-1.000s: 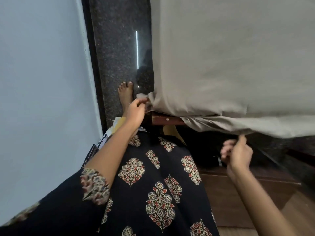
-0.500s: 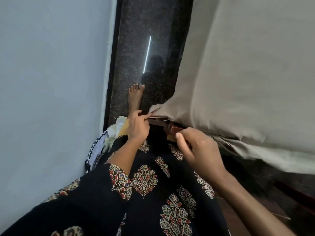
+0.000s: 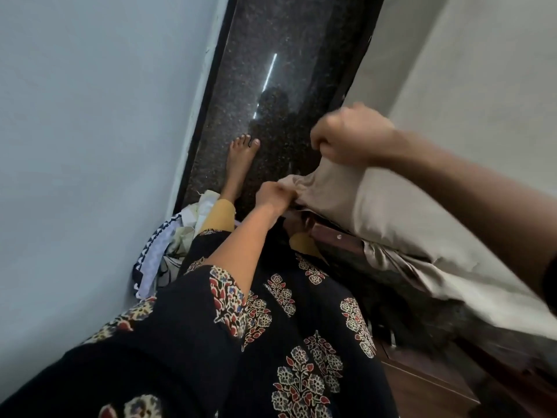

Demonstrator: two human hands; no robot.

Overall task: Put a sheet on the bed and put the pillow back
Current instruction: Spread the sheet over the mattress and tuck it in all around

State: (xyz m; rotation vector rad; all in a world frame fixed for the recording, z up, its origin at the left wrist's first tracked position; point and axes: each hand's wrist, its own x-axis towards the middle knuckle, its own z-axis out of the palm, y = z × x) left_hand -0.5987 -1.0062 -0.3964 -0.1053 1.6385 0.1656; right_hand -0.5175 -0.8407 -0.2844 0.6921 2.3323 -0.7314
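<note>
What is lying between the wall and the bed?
Head view: a strip of dark speckled floor, a bare foot on it, and a heap of patterned cloth against the wall.

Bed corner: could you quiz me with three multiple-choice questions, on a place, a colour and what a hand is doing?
1. Where does the cloth pile lie? A) on a chair B) on the floor against the wall C) on a shelf
2. What colour is the sheet? A) beige B) blue C) red
3. What is the left hand doing? A) hanging free B) pinching the sheet C) waving
Answers: B, it is heaped at the wall's foot; A, plain beige all over; B, its fingers curl on the bunched corner.
</note>
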